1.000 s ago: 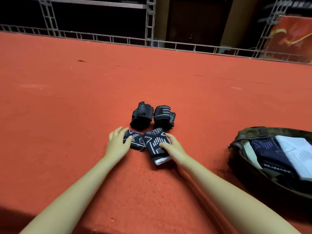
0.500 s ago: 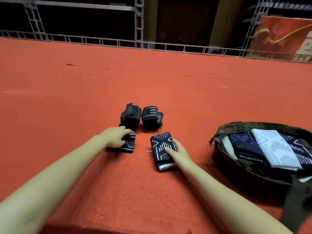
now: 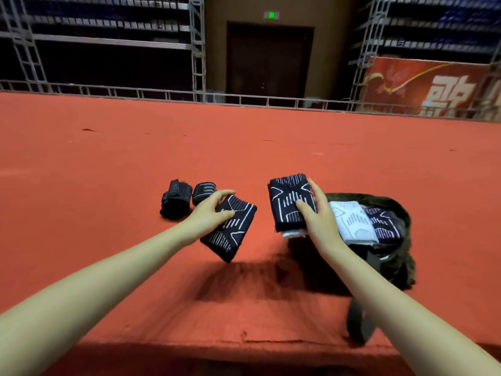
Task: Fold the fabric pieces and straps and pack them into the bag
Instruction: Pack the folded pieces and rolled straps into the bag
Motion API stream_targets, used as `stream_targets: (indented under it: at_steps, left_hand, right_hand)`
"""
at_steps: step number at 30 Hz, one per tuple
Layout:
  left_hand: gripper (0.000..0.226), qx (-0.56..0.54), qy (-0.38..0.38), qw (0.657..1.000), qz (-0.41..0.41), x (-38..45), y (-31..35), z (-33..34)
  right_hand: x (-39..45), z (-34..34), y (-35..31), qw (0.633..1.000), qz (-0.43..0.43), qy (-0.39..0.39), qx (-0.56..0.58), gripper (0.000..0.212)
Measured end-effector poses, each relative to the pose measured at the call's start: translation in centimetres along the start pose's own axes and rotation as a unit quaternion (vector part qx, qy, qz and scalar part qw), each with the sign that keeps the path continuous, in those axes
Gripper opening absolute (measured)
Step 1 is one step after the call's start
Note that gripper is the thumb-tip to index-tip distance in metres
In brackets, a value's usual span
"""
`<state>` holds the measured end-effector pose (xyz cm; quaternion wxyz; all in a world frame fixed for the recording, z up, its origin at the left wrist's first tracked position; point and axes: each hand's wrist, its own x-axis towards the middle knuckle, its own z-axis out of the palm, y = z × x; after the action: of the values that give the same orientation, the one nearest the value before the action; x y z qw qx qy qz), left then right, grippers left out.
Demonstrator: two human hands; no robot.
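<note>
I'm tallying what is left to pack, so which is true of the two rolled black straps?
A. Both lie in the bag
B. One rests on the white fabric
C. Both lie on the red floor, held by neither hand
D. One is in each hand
C: the two rolled straps lie side by side on the red floor, beyond the left hand, which grips a folded patterned fabric instead.
</note>
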<state>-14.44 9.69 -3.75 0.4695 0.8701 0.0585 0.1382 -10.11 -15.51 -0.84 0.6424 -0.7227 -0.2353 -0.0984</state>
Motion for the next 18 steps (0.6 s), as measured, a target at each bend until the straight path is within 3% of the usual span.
stream_targets:
  at_steps: [3,6,9,13,18]
  left_hand:
    - [0.07,-0.06,-0.023,0.998,-0.02,4.4,0.2,6.3]
    - [0.047,-0.113,-0.01,0.993,0.023,1.4,10.0,8.7]
    - [0.047,-0.138,-0.004,0.989,0.052,1.7,14.6,12.2]
    - [0.052,-0.116,-0.001,0.992,0.048,4.1,17.4,17.0]
    - [0.063,-0.067,-0.005,0.995,-0.068,5.5,16.7,20.2]
  right_hand:
    - [0.0,-5.6,0.0,0.998,-0.004,0.063,-0.01,0.052]
    - [0.4,-11.7,1.1,0.989,0.029,0.144,-0.026,0.052]
    - [0.8,-16.7,2.7,0.977,0.077,0.181,-0.079,0.052]
    - [1.5,-19.7,4.5,0.969,0.12,0.17,-0.131,0.05]
    - [4.1,-19.4,5.2,0.974,0.121,0.118,-0.149,0.05]
